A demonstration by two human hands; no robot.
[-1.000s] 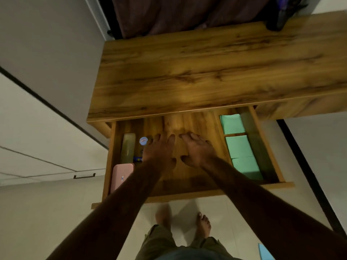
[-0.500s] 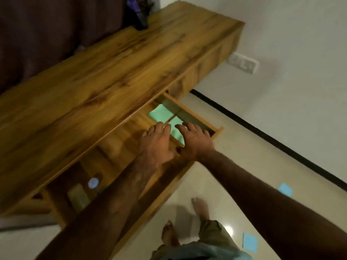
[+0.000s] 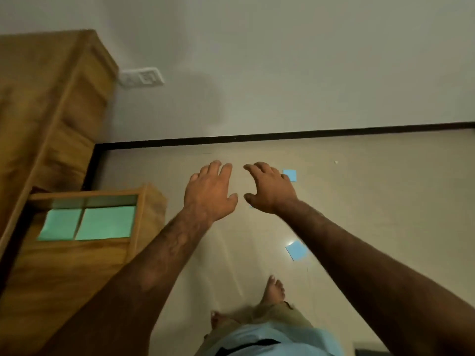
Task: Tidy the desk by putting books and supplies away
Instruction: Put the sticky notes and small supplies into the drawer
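Head view: left hand (image 3: 210, 191) and right hand (image 3: 270, 188) hover empty above the floor, fingers loosely spread, beside the open drawer (image 3: 149, 214) of the bench (image 3: 51, 86). A far blue square (image 3: 290, 174) and a near blue square (image 3: 297, 250) lie on the floor. They are probably light, limp paper, best pinched up by an edge.

A blue paper square (image 3: 290, 175) is lying on the pale floor (image 3: 372, 214), just right of the fingers (image 3: 259, 167) of the right hand (image 3: 270, 191). A second blue square (image 3: 297, 250) is lying well behind them.

Home room, plain and domestic. Wooden bench (image 3: 51, 98) with open drawer (image 3: 150, 201), wall socket (image 3: 142, 78), tiled floor (image 3: 385, 201), bare foot (image 3: 275, 291).
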